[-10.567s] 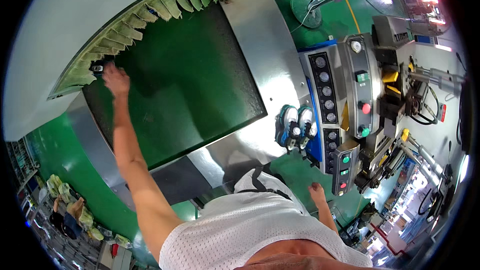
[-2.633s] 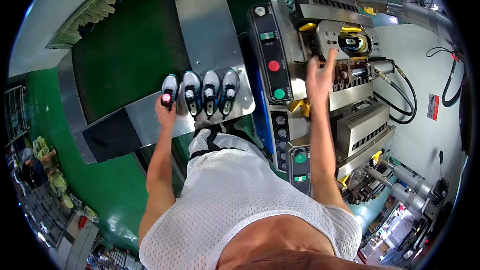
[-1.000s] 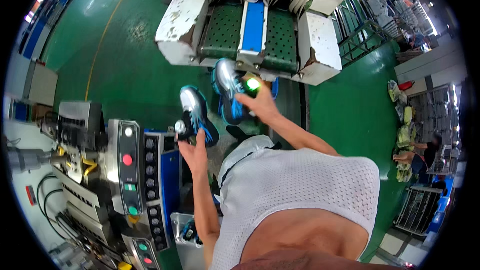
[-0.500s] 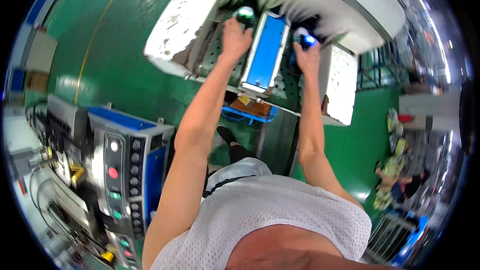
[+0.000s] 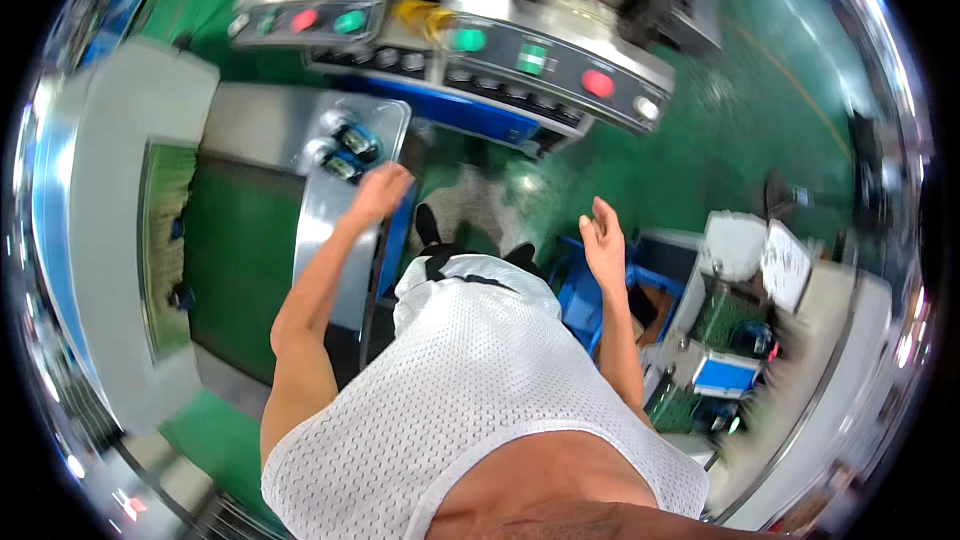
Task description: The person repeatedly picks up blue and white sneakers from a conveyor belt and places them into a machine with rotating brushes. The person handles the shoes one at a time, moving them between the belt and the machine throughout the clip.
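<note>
Standing with both arms reaching out, you hold your left hand (image 5: 382,192) at 10 o'clock from mid-view, its fingers loosely bent. Blur prevents saying whether it grips or touches anything. Your right hand (image 5: 604,248), at 3 o'clock, is bare, with fingers apart over the green floor. Nearest your left hand, at 10 o'clock, lies a pair of black-and-blue sports shoes with silver toes (image 5: 355,140), side by side on a silver sheet-metal table (image 5: 318,220), toes toward 9 o'clock. A flat dark-green conveyor belt (image 5: 240,260) occupies 9 o'clock. Toward 1 o'clock stands a long grey-and-black control panel with coloured round buttons (image 5: 565,70). At 4 o'clock, a bright-blue rectangular plate (image 5: 727,375) separates two green perforated belts.
</note>
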Available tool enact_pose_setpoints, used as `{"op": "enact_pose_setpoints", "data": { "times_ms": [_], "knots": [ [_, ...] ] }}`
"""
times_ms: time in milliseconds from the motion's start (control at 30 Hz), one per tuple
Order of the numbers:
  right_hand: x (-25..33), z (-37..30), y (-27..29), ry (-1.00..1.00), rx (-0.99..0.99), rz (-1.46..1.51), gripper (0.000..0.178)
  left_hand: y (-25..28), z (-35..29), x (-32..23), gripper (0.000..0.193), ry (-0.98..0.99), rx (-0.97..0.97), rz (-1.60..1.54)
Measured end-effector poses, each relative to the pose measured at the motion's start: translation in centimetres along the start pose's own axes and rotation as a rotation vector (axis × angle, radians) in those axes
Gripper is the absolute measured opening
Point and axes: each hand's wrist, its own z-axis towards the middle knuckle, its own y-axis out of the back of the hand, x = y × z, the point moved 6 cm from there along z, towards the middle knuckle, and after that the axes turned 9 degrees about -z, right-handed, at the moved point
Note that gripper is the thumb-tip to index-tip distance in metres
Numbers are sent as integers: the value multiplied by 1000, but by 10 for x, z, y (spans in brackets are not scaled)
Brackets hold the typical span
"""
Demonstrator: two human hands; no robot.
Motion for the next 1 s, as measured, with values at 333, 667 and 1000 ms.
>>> {"op": "enact_pose_setpoints", "data": {
  "times_ms": [333,667,1000],
  "knots": [
    [71,68,-240,239,593,-808,60,202,-305,403,38,717,-1087,194],
    [62,99,-273,-71,673,-1060,46,353,-396,536,56,906,-1246,371],
    [88,76,-237,-527,511,-1012,42,468,-571,735,45,1584,-816,355]
  ]
}}
